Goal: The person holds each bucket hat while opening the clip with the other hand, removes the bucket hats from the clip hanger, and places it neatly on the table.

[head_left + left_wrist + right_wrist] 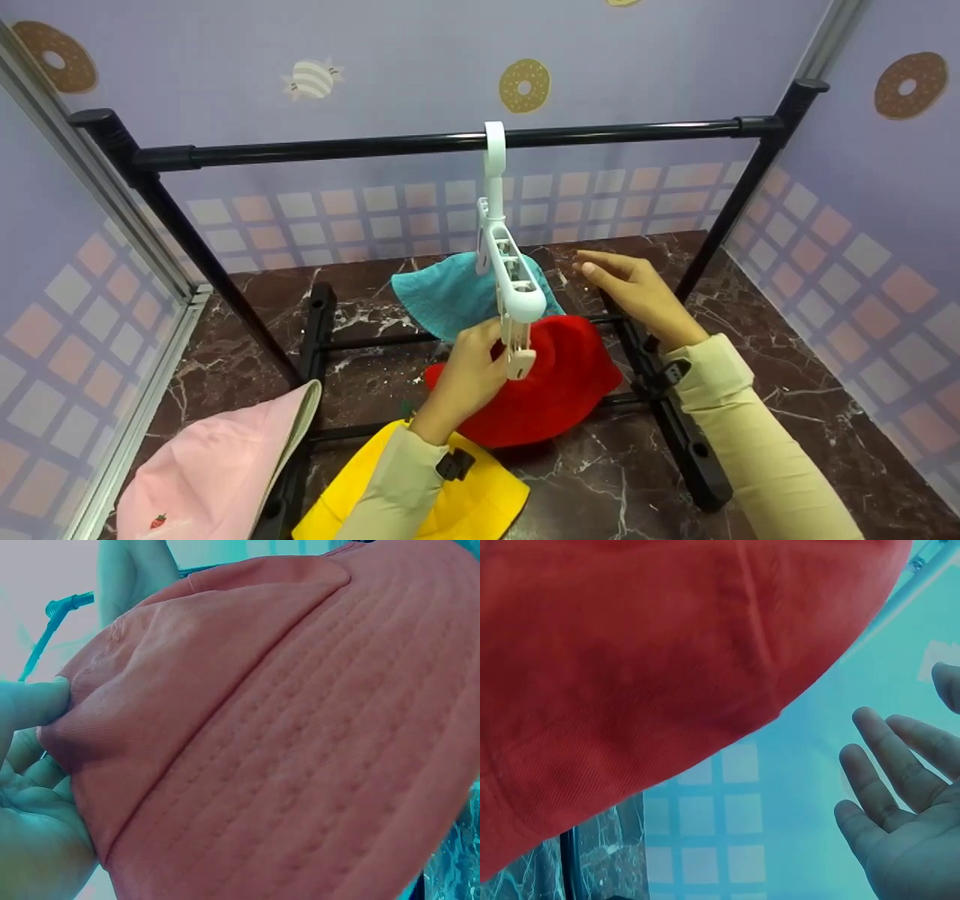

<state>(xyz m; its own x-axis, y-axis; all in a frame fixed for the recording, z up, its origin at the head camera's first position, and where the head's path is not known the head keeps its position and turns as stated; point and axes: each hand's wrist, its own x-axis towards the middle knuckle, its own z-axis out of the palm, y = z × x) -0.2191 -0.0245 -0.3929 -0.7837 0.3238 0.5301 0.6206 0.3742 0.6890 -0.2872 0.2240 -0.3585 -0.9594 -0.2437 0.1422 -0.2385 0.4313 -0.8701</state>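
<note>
A red bucket hat [555,382] is below a white clip hanger [510,262] that hooks over the black rail. My left hand [469,375] pinches the hat's crown beside the hanger's near clip. In the left wrist view, thumb and fingers grip the red cloth [247,727] at its edge. Whether the clip bites the hat cannot be seen. My right hand [630,289] is held out to the right of the hanger, apart from it, fingers extended. The right wrist view has that hand [907,817] holding nothing, with the red hat [630,652] apart from it.
The black rack's rail [337,148] spans the back between two posts. A teal hat [442,292] is behind the red one. In front are a yellow hat [480,495] and, at left, a pink hat [202,472]. Patterned walls enclose the dark marbled surface [592,480].
</note>
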